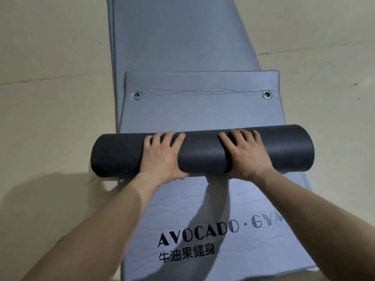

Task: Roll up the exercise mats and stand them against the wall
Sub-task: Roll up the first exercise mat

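Printed grey mat (172,216) flat nearside of left hand (162,157) and right hand (245,157), both clasping dark rolled mat (203,155) crosswise beneath palms. Rolling likely finished; next: lift, stand upright at wall.

dark mat roll (203,157) lying crosswise, grey mats (178,41) flat beneath

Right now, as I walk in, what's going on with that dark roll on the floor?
A person is rolling up an exercise mat. The left hand and right hand curl over the dark roll, which lies across a grey printed mat marked AVOCADO GYM. Ahead of the roll, a flat stretch with two metal eyelets is not yet rolled. No wall is in view.
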Tool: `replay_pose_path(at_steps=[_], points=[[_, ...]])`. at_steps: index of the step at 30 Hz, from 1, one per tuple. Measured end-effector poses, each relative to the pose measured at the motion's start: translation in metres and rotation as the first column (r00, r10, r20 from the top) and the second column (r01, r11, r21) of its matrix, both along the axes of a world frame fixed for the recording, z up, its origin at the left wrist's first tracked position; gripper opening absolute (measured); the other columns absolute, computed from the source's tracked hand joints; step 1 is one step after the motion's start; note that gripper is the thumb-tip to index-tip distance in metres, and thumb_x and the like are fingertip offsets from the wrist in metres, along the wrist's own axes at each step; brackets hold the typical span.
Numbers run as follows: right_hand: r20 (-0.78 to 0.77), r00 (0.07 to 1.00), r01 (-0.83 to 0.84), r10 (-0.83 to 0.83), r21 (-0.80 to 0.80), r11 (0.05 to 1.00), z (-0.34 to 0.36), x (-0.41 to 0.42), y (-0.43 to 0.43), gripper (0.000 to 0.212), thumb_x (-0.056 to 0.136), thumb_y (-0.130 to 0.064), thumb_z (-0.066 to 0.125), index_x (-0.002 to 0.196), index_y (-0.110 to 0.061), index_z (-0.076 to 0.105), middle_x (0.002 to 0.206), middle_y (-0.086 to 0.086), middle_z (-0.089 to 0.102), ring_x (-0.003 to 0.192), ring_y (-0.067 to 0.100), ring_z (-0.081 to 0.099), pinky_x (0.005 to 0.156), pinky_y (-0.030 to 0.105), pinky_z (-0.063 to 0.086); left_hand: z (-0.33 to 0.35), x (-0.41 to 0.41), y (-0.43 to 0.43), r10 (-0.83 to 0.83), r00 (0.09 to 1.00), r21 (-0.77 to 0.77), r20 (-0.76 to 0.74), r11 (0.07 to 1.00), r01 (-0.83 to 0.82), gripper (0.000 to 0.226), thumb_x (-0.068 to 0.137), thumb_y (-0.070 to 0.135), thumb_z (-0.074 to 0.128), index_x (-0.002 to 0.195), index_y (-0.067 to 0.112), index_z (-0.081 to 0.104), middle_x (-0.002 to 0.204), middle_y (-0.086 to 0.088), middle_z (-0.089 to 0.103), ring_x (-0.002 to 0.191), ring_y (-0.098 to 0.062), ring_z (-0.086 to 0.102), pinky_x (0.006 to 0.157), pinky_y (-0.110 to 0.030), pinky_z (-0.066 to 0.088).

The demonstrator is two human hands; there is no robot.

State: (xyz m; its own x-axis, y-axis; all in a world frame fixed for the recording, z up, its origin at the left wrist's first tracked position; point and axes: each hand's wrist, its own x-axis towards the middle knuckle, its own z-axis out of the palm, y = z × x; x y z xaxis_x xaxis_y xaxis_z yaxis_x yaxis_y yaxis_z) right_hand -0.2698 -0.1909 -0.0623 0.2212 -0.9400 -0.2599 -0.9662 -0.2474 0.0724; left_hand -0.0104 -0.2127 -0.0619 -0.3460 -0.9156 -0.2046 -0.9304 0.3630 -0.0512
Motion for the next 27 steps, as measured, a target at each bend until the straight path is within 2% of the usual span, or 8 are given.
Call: replay_pose_path(at_steps=[7, 12, 14, 16, 18, 21, 24, 27], points=[[0.077, 0.997, -0.047, 0.024, 0.316, 0.948, 0.039, 0.022, 0.07, 0.126, 0.049, -0.076, 0.077, 0.154, -0.031, 0.023, 0.145, 0.001, 0.047, 0.132, 0.03, 0.048, 0.115, 0.052, 0.033, 0.035, 0.021, 0.066, -0.015, 1.0, 0.4, 0.024, 0.917, 0.004, 0.127, 0.043, 0.088, 0.069, 0.151, 0.035, 0.03, 0.144, 0.003, 0.051, 0.123, -0.029, 0.052, 0.107, -0.047, 0.04], [-0.008, 0.998, 0.057, -0.057, 0.174, 0.983, 0.034, 0.042, 0.137, 0.142, 0.055, -0.074, 0.084, 0.162, -0.022, 0.007, 0.161, 0.017, 0.03, 0.149, 0.039, 0.027, 0.119, 0.066, 0.022, 0.052, 0.024, 0.053, 0.05, 0.998, 0.588, -0.028, 0.809, -0.023, 0.129, 0.04, 0.083, 0.077, 0.152, 0.038, 0.031, 0.144, 0.005, 0.054, 0.126, -0.026, 0.054, 0.102, -0.044, 0.045], [0.004, 0.999, 0.039, -0.041, 0.188, 0.981, 0.034, 0.039, 0.134, 0.144, 0.056, -0.075, 0.085, 0.162, -0.026, 0.002, 0.166, 0.017, 0.022, 0.153, 0.04, 0.019, 0.12, 0.066, 0.018, 0.059, 0.023, 0.053, 0.084, 0.996, 0.558, -0.034, 0.828, -0.051, 0.123, 0.046, 0.082, 0.078, 0.152, 0.037, 0.035, 0.146, 0.005, 0.052, 0.128, -0.027, 0.052, 0.105, -0.044, 0.043], [0.043, 0.998, 0.026, -0.036, 0.224, 0.974, 0.04, 0.034, 0.105, 0.139, 0.059, -0.079, 0.08, 0.162, -0.03, 0.001, 0.167, 0.013, 0.02, 0.155, 0.036, 0.014, 0.123, 0.063, 0.015, 0.062, 0.025, 0.069, 0.108, 0.992, 0.32, -0.072, 0.944, -0.08, 0.102, 0.062, 0.08, 0.072, 0.149, 0.035, 0.043, 0.148, 0.004, 0.05, 0.132, -0.026, 0.048, 0.112, -0.043, 0.033], [0.08, 0.995, 0.044, -0.065, 0.237, 0.971, 0.051, 0.034, 0.066, 0.139, 0.057, -0.084, 0.077, 0.162, -0.031, 0.003, 0.168, 0.012, 0.017, 0.157, 0.034, 0.007, 0.124, 0.063, 0.008, 0.059, 0.028, 0.097, 0.101, 0.988, 0.125, -0.115, 0.988, -0.087, 0.09, 0.079, 0.073, 0.065, 0.154, 0.032, 0.036, 0.162, 0.0, 0.034, 0.147, -0.028, 0.031, 0.121, -0.043, 0.021], [0.079, 0.992, 0.084, -0.099, 0.172, 0.981, 0.059, 0.039, 0.04, 0.133, 0.057, -0.081, 0.08, 0.16, -0.027, 0.015, 0.165, 0.015, 0.02, 0.156, 0.038, 0.01, 0.122, 0.065, 0.008, 0.048, 0.03, 0.098, 0.044, 0.997, 0.244, -0.058, 0.969, -0.028, 0.119, 0.076, 0.075, 0.066, 0.161, 0.032, -0.005, 0.17, -0.002, -0.011, 0.156, -0.031, -0.011, 0.126, -0.052, 0.002], [0.113, 0.979, 0.179, -0.172, -0.053, 0.982, 0.045, 0.034, 0.061, 0.118, 0.059, -0.072, 0.086, 0.151, -0.019, 0.034, 0.157, 0.017, 0.032, 0.147, 0.041, 0.027, 0.117, 0.065, 0.025, 0.034, 0.024, 0.047, 0.073, 0.994, 0.265, -0.076, 0.963, -0.05, 0.128, 0.068, 0.081, 0.067, 0.161, 0.033, -0.007, 0.17, 0.0, -0.009, 0.156, -0.028, -0.012, 0.125, -0.052, -0.003], [-0.044, 0.995, 0.099, -0.094, 0.103, 0.99, 0.023, 0.025, 0.06, 0.155, 0.054, -0.082, 0.079, 0.161, -0.026, -0.016, 0.171, 0.015, -0.011, 0.157, 0.04, -0.009, 0.12, 0.071, 0.002, 0.035, 0.017, -0.014, 0.101, 0.992, 0.351, -0.081, 0.934, -0.066, 0.124, 0.066, 0.086, 0.064, 0.161, 0.034, 0.004, 0.17, 0.0, 0.008, 0.156, -0.029, 0.0, 0.125, -0.052, 0.001]])
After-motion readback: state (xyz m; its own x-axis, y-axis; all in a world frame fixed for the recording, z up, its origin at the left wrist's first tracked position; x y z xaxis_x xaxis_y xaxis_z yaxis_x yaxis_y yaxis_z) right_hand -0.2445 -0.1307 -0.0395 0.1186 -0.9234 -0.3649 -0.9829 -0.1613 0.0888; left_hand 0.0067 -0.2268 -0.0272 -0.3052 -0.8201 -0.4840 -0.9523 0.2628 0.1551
